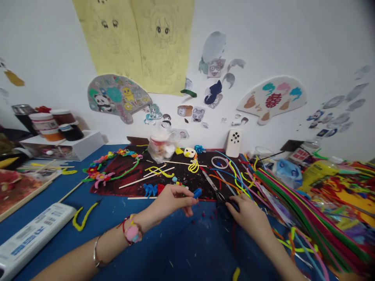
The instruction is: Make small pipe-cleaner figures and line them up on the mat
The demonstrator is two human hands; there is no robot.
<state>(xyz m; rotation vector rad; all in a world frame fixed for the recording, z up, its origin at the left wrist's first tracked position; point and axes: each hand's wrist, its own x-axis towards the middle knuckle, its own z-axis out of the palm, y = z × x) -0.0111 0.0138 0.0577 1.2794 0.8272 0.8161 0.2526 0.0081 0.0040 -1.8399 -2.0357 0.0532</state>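
Blue piece [197,192] is being pinched in the left grip [171,203] at lower centre: narrow hold, long axis tilted up to the right. Scissors [213,188] are lying just right of it on the dark mat [108,180], tips aimed to the upper left. Their black handles [230,203] are being touched by the fingers [234,207] of the right grip [247,218], which is the nearer hand. That grip is being held curled and narrow; whether it is shut on the handles cannot be told. Both forearms are being angled in from the bottom corners. Pipe cleaners [304,207] are lying bundled at right, beyond the blue counter [123,218].
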